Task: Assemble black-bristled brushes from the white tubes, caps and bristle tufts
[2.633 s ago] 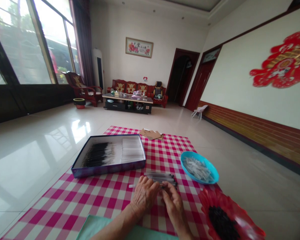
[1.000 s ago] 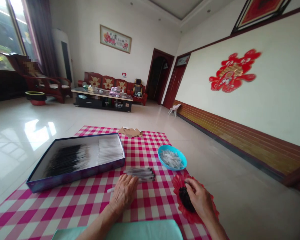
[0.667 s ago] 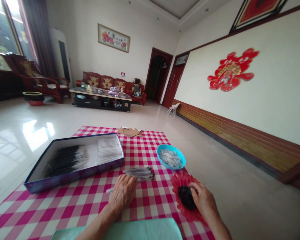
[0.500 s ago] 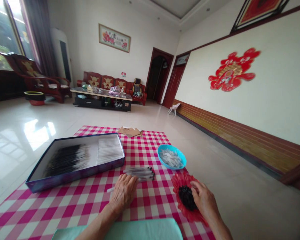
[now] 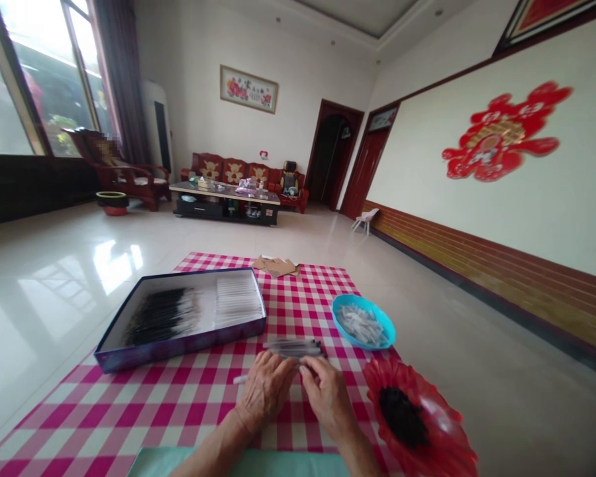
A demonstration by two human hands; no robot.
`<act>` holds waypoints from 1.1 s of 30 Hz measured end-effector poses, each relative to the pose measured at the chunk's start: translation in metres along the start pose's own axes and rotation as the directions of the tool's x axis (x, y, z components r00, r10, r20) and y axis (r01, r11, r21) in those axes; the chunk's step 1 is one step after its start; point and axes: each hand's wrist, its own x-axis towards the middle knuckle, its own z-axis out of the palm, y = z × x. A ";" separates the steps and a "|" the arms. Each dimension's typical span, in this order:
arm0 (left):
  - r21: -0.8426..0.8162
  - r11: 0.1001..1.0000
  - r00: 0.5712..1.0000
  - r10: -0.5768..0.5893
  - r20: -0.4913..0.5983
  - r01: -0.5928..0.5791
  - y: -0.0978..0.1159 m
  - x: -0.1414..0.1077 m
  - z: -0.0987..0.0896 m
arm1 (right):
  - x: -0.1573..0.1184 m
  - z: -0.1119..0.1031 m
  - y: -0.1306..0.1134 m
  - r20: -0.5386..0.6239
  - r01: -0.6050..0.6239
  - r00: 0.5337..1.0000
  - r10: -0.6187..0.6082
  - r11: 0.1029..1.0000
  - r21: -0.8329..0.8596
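My left grip (image 5: pixel 267 383) holds a white tube (image 5: pixel 239 379); whether my right grip (image 5: pixel 328 392), beside it, holds anything, I cannot tell.

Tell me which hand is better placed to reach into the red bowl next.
Probably the right hand: the red bowl sits on its side. The left hand is farther off, and a white tube sticks out from it.

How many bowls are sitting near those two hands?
2. A blue bowl of pale pieces sits ahead and to the right of the right hand; a red, petal-edged bowl of black pieces sits nearer, right of that hand. No others seem hidden.
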 end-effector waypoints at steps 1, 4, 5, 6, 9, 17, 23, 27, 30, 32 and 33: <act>0.001 1.000 1.000 -0.008 0.001 0.008 -0.001 0.000 0.001 | 0.000 0.006 0.001 -0.012 -0.017 1.000 0.018 1.000 0.024; -0.027 1.000 1.000 -0.007 0.011 0.007 -0.003 -0.001 0.005 | -0.004 0.016 0.007 -0.047 -0.112 0.992 0.119 0.985 0.132; -0.043 0.999 1.000 0.004 0.017 -0.004 -0.003 -0.001 0.006 | -0.006 0.017 0.009 -0.047 -0.153 0.985 0.163 0.972 0.177; -0.055 0.998 1.000 0.014 0.023 -0.013 -0.003 -0.001 0.007 | -0.007 0.017 0.011 -0.044 -0.196 0.977 0.210 0.955 0.223; -0.033 0.999 0.999 0.002 0.039 -0.001 -0.001 0.000 0.005 | -0.009 0.015 0.014 -0.052 -0.317 0.930 0.364 0.864 0.391; 0.025 0.998 0.997 -0.055 0.048 0.054 -0.006 -0.004 0.003 | -0.003 -0.013 0.018 -0.335 -0.208 0.741 0.582 0.673 0.710; 0.015 0.998 0.996 -0.059 -0.061 0.060 -0.007 -0.005 0.006 | 0.000 -0.031 0.014 -0.484 -0.171 0.683 0.547 0.763 0.623; -0.045 0.999 0.999 -0.023 -0.041 0.021 -0.002 -0.002 0.001 | -0.003 -0.013 0.013 -0.411 -0.193 0.759 0.504 0.778 0.597; -0.055 0.998 0.999 0.023 -0.022 -0.024 0.000 -0.001 -0.001 | -0.005 0.005 0.013 -0.337 -0.228 0.790 0.512 0.756 0.614; -0.040 0.998 0.999 0.044 -0.010 -0.044 0.000 0.000 0.000 | -0.007 0.014 0.014 -0.298 -0.246 0.800 0.521 0.738 0.629; -0.030 0.998 0.999 0.049 -0.008 -0.050 0.000 0.000 0.001 | -0.008 0.017 0.015 -0.281 -0.252 0.805 0.523 0.729 0.636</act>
